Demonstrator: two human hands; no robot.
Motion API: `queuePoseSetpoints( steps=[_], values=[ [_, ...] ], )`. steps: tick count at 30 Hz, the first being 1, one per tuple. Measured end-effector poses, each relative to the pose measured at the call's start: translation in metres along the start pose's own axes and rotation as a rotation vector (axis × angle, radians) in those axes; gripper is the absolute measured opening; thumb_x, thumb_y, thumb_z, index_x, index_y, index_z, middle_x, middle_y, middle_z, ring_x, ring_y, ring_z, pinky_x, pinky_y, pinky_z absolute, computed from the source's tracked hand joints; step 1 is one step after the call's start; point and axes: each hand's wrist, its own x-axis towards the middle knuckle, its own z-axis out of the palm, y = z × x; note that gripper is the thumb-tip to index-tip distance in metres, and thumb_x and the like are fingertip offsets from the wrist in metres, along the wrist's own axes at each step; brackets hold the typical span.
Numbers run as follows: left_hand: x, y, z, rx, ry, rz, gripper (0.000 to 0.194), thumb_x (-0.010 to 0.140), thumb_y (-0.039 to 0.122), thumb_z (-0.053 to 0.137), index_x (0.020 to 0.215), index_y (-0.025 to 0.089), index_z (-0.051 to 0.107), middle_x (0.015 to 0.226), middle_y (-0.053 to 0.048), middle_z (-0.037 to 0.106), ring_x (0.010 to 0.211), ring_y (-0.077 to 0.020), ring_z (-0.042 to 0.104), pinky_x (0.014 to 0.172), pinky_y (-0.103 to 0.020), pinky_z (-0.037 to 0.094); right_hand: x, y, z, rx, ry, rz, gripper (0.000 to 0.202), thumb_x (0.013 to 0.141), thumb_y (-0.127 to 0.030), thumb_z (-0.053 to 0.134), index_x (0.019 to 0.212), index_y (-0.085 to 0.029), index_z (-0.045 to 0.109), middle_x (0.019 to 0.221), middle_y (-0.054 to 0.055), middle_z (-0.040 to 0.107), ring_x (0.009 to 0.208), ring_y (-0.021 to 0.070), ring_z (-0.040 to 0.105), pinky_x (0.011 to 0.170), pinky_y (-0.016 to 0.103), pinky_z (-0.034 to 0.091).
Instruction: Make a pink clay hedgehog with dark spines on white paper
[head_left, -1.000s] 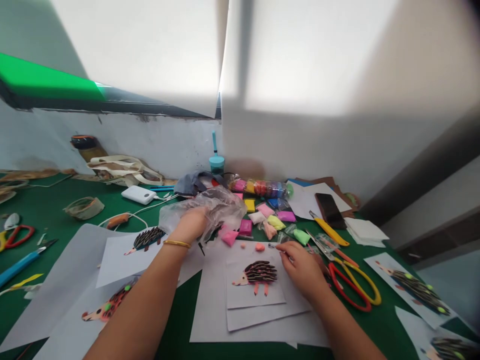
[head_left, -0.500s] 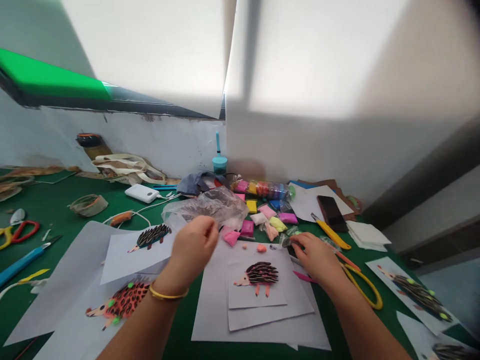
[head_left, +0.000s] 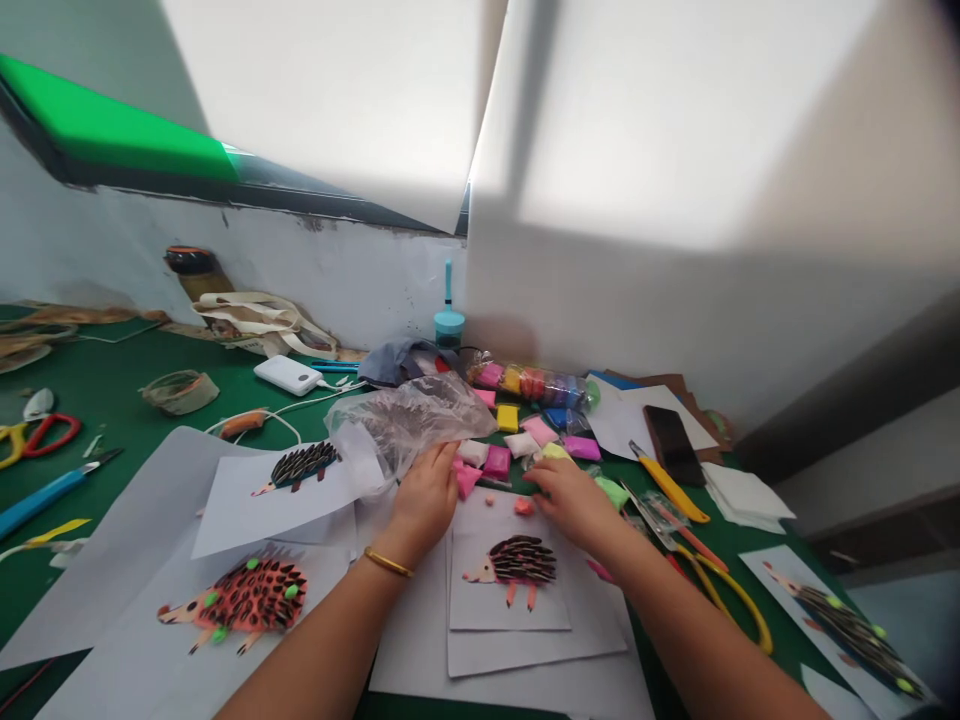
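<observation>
Nearest us lies the hedgehog picture on its white sheet. Just past it our left hand curls on a pink clay packet, while our right hand, fingers bent, touches the orange clay lump. Beyond sits the plastic bag.

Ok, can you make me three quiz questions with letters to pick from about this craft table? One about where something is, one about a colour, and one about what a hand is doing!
1. Where is the phone?
A. right of the clay packets
B. under the hedgehog card
C. by the red scissors

2. What colour is the table?
A. blue
B. green
C. brown

3. What does the left hand touch?
A. yellow cutter
B. power bank
C. pink clay packet

Answers: A, it lies on white paper at the right; B, green cover shows everywhere; C, its fingers rest on it.
</observation>
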Motion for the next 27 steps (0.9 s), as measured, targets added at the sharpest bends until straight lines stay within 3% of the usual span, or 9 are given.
queuePoseSetpoints(
  steps=[5,8,11,17,22,27],
  values=[
    [-0.006,-0.002,0.001,-0.053,0.014,-0.004,0.044,0.090,0.016,0.043,0.133,0.019,0.049,0.132,-0.013,0.054,0.122,-0.0261,0.049,0.105,-0.045,0.038,0.045,-0.010,0.014,-0.081,-0.077,-0.323,0.068,0.060,-0.010,0.075,0.124,-0.023,0.058,0.130,0.008,0.057,0.118,0.0279,0.047,0.099,0.039,0.036],
    [-0.007,-0.001,0.000,-0.070,0.034,0.014,0.044,0.090,0.015,0.043,0.133,0.020,0.049,0.132,-0.012,0.054,0.121,-0.0253,0.049,0.106,-0.044,0.038,0.061,-0.009,0.016,-0.139,-0.124,-0.380,0.058,0.067,-0.012,0.072,0.122,-0.023,0.058,0.117,0.008,0.062,0.108,0.0253,0.051,0.093,0.036,0.038],
    [-0.008,0.001,-0.002,-0.081,0.052,0.032,0.043,0.090,0.015,0.044,0.132,0.018,0.050,0.131,-0.012,0.054,0.121,-0.0248,0.049,0.107,-0.043,0.037,0.066,-0.008,0.017,-0.214,-0.111,-0.341,0.040,0.077,-0.011,0.062,0.116,-0.020,0.060,0.105,0.009,0.064,0.099,0.0237,0.054,0.087,0.035,0.039],
    [-0.009,0.005,-0.004,-0.118,0.057,0.061,0.040,0.089,0.013,0.045,0.127,0.019,0.054,0.129,-0.011,0.055,0.120,-0.0252,0.048,0.106,-0.045,0.037,0.058,-0.010,0.010,-0.233,-0.114,-0.278,0.035,0.068,-0.012,0.065,0.103,-0.017,0.064,0.105,0.010,0.062,0.103,0.0261,0.052,0.089,0.036,0.037],
    [-0.011,0.014,-0.009,-0.170,0.078,0.034,0.022,0.089,0.021,0.050,0.107,0.020,0.063,0.108,-0.009,0.058,0.105,-0.0237,0.053,0.097,-0.039,0.041,0.038,-0.010,-0.011,0.037,0.021,-0.073,0.041,0.070,-0.013,0.059,0.110,-0.020,0.059,0.115,0.008,0.061,0.104,0.0223,0.055,0.088,0.033,0.041],
    [-0.013,0.024,-0.013,-0.357,0.017,0.046,0.018,0.091,0.027,0.049,0.088,0.021,0.065,0.090,-0.006,0.058,0.091,-0.0205,0.054,0.085,-0.032,0.043,0.003,-0.003,-0.021,0.264,0.189,0.177,0.043,0.077,-0.027,0.059,0.120,-0.022,0.055,0.116,0.006,0.063,0.102,0.0222,0.058,0.086,0.034,0.046]
  ],
)
